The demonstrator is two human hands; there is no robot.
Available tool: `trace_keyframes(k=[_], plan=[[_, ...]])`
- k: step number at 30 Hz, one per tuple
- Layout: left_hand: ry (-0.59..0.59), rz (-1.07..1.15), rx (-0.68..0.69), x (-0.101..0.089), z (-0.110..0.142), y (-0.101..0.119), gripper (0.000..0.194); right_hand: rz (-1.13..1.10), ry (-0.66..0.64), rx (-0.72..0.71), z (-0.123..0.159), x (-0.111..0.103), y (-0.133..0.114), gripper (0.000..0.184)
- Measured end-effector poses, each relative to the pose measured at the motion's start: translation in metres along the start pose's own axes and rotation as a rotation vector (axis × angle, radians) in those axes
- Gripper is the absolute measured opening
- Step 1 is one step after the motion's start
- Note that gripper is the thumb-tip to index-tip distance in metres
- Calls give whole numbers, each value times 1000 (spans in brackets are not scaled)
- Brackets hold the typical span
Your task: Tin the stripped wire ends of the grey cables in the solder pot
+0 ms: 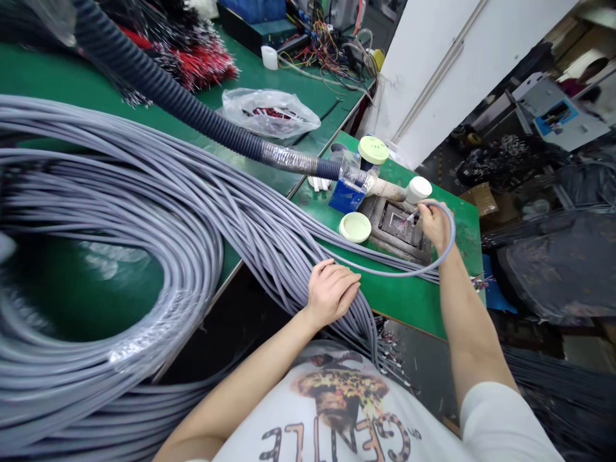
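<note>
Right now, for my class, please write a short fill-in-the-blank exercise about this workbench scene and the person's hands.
1. The cables under the left hand are ____.
2. The right hand grips exactly ____ cable.
3. The clear plastic bag lies on a ____ tabletop.

Missing words: gray; one; green.

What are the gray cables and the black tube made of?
The gray cables seem to have soft plastic or rubber skins: smooth, a little shiny, and bending in loose loops. What's inside them doesn't show. The black tube looks like bendy plastic, with a dull finish and ridges all along it, though it could be rubber.
</note>
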State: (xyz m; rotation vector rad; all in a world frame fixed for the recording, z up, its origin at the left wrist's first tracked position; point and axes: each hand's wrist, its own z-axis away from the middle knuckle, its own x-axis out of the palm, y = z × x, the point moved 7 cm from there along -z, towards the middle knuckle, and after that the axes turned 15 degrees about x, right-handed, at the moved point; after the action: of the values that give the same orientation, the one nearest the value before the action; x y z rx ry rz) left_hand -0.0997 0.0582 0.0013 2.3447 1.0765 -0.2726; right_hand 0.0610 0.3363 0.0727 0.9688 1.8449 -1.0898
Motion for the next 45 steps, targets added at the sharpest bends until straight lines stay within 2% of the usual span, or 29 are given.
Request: trace_keyframes(k=[4,7,10,13,15,18,20,22,24,27,32,35,40,45], plan=[[-1,0,-2,0,1,0,16,-35,1,2,3,-10,-5,25],[3,11,-13,-1,0,-2,16,-115,58,-47,23,-43,-23,23],[15,76,-59,-3,-3,-3,15,-231,97,-148,67,-83,-50,23],[56,289,-225,-6,-11,-3,14,-319,42,-278,125,-107,-74,27],[56,535,-382,-1,-16,1,23,-326,-26,-431,166,-110,-86,38],[-40,931,-610,17,-20,18,40,-216,-147,-647,215,-100,-91,51],[-43,1100,-745,23,-19,28,42,-163,-185,-745,237,-94,-90,50],[-32,1168,-825,25,-16,35,39,-146,-211,-777,249,-90,-86,46],[-38,1165,-828,24,-14,38,35,-164,-239,-752,254,-88,-83,45],[-39,1104,-746,21,-14,41,34,-276,-277,-679,255,-89,-78,48],[-52,1045,-595,19,-19,46,32,-407,-226,-499,251,-90,-73,59],[-58,1023,-576,18,-22,47,33,-478,-235,-388,248,-86,-72,50],[-89,949,-580,20,-23,47,37,-566,-389,-146,243,-71,-72,11],[-77,877,-581,23,-21,45,39,-621,-602,57,246,-53,-67,27]])
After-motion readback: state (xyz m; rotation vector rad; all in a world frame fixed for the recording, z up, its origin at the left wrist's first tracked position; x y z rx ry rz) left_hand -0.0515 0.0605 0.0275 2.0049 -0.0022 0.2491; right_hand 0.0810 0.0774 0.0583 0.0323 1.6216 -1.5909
